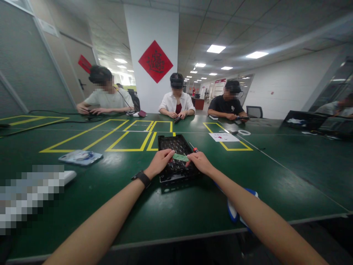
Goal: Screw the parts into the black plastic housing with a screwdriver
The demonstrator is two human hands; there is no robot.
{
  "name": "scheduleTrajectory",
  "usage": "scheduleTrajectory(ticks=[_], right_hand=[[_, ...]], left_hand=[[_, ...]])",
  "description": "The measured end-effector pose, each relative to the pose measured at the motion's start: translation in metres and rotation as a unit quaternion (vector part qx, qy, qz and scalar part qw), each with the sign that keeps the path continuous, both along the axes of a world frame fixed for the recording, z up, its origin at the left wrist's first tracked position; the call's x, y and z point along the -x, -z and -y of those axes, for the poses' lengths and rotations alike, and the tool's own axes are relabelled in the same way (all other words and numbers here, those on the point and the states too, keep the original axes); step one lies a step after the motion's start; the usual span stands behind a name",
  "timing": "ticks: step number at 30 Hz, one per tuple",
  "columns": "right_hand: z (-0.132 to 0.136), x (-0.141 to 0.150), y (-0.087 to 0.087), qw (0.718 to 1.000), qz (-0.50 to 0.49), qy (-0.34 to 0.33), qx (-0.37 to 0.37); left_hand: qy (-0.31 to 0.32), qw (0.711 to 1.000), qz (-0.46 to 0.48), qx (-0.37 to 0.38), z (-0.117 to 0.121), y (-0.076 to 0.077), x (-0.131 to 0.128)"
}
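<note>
Between my two hands is a small green circuit board [180,157], held level above a black plastic casing [176,178]. My left hand [162,162] pinches the board's left end with thumb and fingers. At its right end my right hand [200,162] grips it the same way. The casing lies on the green table with its ribbed or patterned inside facing up. Just behind my right hand is a screwdriver [195,149] with a red handle and thin shaft, partly hidden by that hand.
A phone in a patterned case [81,157] lies at left. Under my right forearm is a blue-and-white object [233,209], partly covered. A paper sheet [224,137] and a white tape ring [244,132] lie farther back. Several people sit around the table, which carries yellow tape outlines.
</note>
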State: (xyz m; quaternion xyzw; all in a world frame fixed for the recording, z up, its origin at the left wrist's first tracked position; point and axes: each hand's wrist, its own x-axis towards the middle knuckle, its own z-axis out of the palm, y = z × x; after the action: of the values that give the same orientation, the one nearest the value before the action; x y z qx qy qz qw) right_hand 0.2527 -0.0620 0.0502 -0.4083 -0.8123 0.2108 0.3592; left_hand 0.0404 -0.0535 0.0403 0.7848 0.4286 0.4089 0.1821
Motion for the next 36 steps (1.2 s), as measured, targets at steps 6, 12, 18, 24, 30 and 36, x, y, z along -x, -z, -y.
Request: scheduleTrajectory(ticks=[6,12,18,24,30,36], right_hand=[[-0.0028,-0.0006,0.0021,1.0,0.0,-0.013,-0.009],[-0.0042,0.0007,0.0045,1.0,-0.018,-0.013,-0.017],[-0.0039,-0.001,0.0037,0.999,-0.021,0.021,-0.038],[-0.005,-0.0023,0.0049,0.998,-0.039,0.025,-0.039],[-0.0054,-0.002,0.0041,0.997,-0.066,0.009,-0.043],[-0.0055,0.0001,0.0053,0.998,-0.061,0.019,-0.011]], left_hand=[[0.005,1.0,-0.002,0.011,-0.0008,0.0015,-0.0001],[0.009,1.0,-0.006,0.013,-0.0018,0.0022,-0.0001],[0.001,1.0,-0.002,0.008,-0.0016,0.0026,0.0005],[-0.009,1.0,0.005,0.023,-0.0015,0.0021,0.0011],[-0.005,0.999,0.029,0.034,0.0002,0.0007,-0.0002],[0.01,0.999,0.035,0.016,-0.0045,0.0044,0.0]])
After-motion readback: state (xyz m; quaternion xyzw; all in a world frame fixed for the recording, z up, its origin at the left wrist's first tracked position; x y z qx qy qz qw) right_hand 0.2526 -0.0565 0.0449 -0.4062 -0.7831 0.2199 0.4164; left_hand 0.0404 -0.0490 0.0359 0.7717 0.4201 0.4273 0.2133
